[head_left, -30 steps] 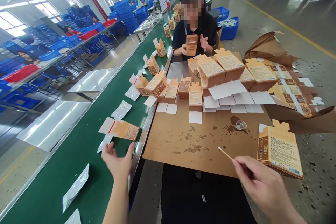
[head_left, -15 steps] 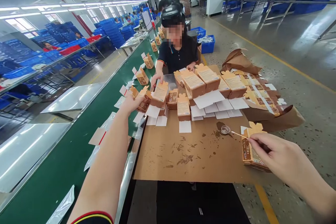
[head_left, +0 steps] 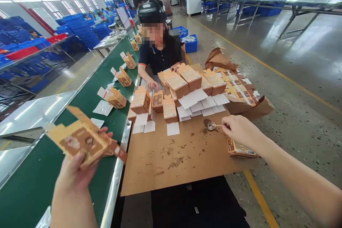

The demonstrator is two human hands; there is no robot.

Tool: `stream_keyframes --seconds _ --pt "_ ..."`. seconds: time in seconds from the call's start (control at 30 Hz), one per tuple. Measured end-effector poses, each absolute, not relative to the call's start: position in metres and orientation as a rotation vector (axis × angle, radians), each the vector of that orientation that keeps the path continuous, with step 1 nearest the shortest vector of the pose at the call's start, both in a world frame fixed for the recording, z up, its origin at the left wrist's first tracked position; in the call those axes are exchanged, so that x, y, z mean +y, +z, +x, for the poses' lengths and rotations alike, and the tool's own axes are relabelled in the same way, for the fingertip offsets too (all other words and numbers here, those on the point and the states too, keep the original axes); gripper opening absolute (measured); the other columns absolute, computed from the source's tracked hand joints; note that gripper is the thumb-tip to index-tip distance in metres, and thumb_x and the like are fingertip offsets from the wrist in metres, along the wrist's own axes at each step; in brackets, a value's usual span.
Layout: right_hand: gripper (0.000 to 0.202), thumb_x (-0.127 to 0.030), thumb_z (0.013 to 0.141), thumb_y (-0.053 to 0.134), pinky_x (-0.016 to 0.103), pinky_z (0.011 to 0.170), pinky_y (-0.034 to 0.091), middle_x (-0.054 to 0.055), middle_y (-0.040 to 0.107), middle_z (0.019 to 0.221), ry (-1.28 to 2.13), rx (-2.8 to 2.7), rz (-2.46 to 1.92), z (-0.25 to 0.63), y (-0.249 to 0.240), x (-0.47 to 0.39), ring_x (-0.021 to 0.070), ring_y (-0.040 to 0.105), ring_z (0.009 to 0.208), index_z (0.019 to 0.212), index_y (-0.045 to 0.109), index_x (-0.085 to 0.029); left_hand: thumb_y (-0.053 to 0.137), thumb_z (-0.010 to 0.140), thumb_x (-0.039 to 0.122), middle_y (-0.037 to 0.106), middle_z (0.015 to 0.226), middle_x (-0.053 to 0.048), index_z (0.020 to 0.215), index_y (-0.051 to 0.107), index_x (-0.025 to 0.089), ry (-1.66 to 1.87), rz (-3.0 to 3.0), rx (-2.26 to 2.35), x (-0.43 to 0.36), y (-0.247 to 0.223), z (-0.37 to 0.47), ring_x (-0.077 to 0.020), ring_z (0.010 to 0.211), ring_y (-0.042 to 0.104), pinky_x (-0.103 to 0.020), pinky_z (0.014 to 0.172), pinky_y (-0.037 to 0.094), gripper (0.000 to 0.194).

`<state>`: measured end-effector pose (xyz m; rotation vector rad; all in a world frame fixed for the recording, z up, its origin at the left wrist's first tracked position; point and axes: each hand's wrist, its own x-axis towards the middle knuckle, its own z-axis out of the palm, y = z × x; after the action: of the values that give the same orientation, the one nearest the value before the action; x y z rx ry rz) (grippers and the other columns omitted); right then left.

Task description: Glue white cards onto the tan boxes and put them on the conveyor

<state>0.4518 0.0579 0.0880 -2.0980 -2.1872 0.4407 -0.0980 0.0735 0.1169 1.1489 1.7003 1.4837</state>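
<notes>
In my left hand (head_left: 76, 171) is a brown and tan cardboard box (head_left: 87, 139), tilted over the green conveyor, with its end flaps sticking out. My thumb presses its near side and the fingertips show behind it. My right hand (head_left: 239, 128) pinches a thin cotton swab (head_left: 218, 125). The swab's far end is at a small clear round dish (head_left: 211, 126), which stands on a wet patch of the cardboard sheet (head_left: 149, 171). Below my right hand, another brown box (head_left: 242, 150) sits at the sheet's right edge, partly covered by the hand.
Several boxes with white flaps form a pile (head_left: 184, 85) across the table. Opposite sits a co-worker (head_left: 162, 58), one hand (head_left: 153, 84) near the boxes. The green conveyor (head_left: 80, 96) on the left carries boxes and plastic bags (head_left: 103, 107). Brown wrapping paper (head_left: 247, 110) lies right.
My left hand has come back from the far boxes and now holds a box over the conveyor. The swab has moved to the dish. The view has swung right.
</notes>
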Motion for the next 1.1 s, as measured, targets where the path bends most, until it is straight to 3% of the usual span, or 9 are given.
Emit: stream_keyframes --seconds 0.1,0.17,0.23,0.3,0.4,0.63,0.73,0.87,1.1 --pt "0.039 -0.016 0.106 0.065 0.035 0.073 0.037 0.004 0.07 0.072 0.493 -2.238 -2.172 0.44 0.084 0.074 0.0229 0.066 0.073 0.069 0.058 -0.028 0.104 0.012 0.106 0.093 0.144 -0.018 0.149 0.089 0.038 1.412 0.798 1.545 0.015 0.079 -0.071 -0.0717 0.147 0.077 -0.093 0.118 0.068 0.153" --pt "0.04 -0.014 0.104 0.069 0.035 0.073 0.037 0.004 0.068 0.071 0.512 -2.256 -2.178 0.435 0.079 0.084 0.0226 0.064 0.071 0.068 0.058 -0.027 0.097 0.021 0.114 0.091 0.151 -0.02 0.162 0.083 0.04 1.36 0.573 1.512 -0.015 0.047 -0.051 -0.0722 0.16 0.069 -0.092 0.119 0.068 0.159" --pt "0.043 -0.011 0.102 0.071 0.035 0.072 0.035 0.002 0.064 0.069 0.53 -2.273 -2.179 0.432 0.075 0.092 0.021 0.06 0.068 0.066 0.055 -0.027 0.094 0.044 0.112 0.089 0.156 -0.021 0.167 0.08 0.04 1.28 0.428 1.466 -0.037 0.016 -0.034 -0.0703 0.168 0.064 -0.093 0.121 0.066 0.144" --pt "0.048 -0.01 0.102 0.073 0.034 0.07 0.034 0.0 0.06 0.067 0.538 -2.278 -2.166 0.435 0.076 0.096 0.0193 0.056 0.065 0.064 0.05 -0.028 0.099 0.062 0.098 0.088 0.157 -0.023 0.166 0.082 0.036 1.208 0.396 1.399 -0.049 -0.01 -0.02 -0.0688 0.169 0.064 -0.093 0.125 0.064 0.122" --pt "0.05 -0.013 0.106 0.07 0.033 0.068 0.033 -0.002 0.057 0.065 0.532 -2.259 -2.132 0.446 0.083 0.084 0.0182 0.055 0.064 0.065 0.045 -0.029 0.112 0.063 0.081 0.089 0.154 -0.025 0.156 0.087 0.029 1.218 0.437 1.339 -0.056 -0.033 0.0 -0.0655 0.164 0.07 -0.086 0.131 0.064 0.109" --pt "0.034 -0.032 0.117 0.055 0.033 0.065 0.053 0.002 0.078 0.076 0.677 -1.966 -1.6 0.402 0.058 -0.017 0.0207 0.069 0.065 0.088 0.072 -0.028 0.121 0.063 0.073 0.091 0.142 -0.024 0.147 0.084 0.019 1.294 0.644 1.476 -0.027 -0.03 0.032 -0.054 0.152 0.082 -0.071 0.132 0.067 0.106" --pt "0.037 -0.034 0.118 0.052 0.034 0.069 0.059 0.001 0.08 0.079 0.811 -1.898 -1.503 0.343 0.029 -0.05 0.0218 0.074 0.068 0.085 0.069 -0.03 0.12 0.067 0.072 0.09 0.142 -0.023 0.141 0.083 0.02 1.269 0.69 1.526 -0.016 -0.025 0.035 -0.0507 0.147 0.084 -0.068 0.13 0.068 0.097" --pt "0.04 -0.032 0.119 0.046 0.031 0.071 0.056 -0.001 0.077 0.077 0.824 -1.93 -1.45 0.293 0.0 -0.06 0.0203 0.073 0.069 0.081 0.058 -0.031 0.115 0.077 0.072 0.09 0.142 -0.02 0.143 0.079 0.022 1.333 0.737 1.559 -0.016 -0.021 0.043 -0.0476 0.147 0.084 -0.068 0.13 0.067 0.09" --pt "0.038 -0.028 0.119 0.052 0.033 0.068 0.053 0.001 0.074 0.077 0.785 -1.866 -1.414 0.308 -0.02 -0.056 0.0206 0.069 0.067 0.082 0.06 -0.031 0.116 0.078 0.07 0.088 0.145 -0.019 0.145 0.073 0.026 1.389 0.818 1.601 -0.027 -0.013 0.056 -0.043 0.142 0.086 -0.06 0.126 0.07 0.091"
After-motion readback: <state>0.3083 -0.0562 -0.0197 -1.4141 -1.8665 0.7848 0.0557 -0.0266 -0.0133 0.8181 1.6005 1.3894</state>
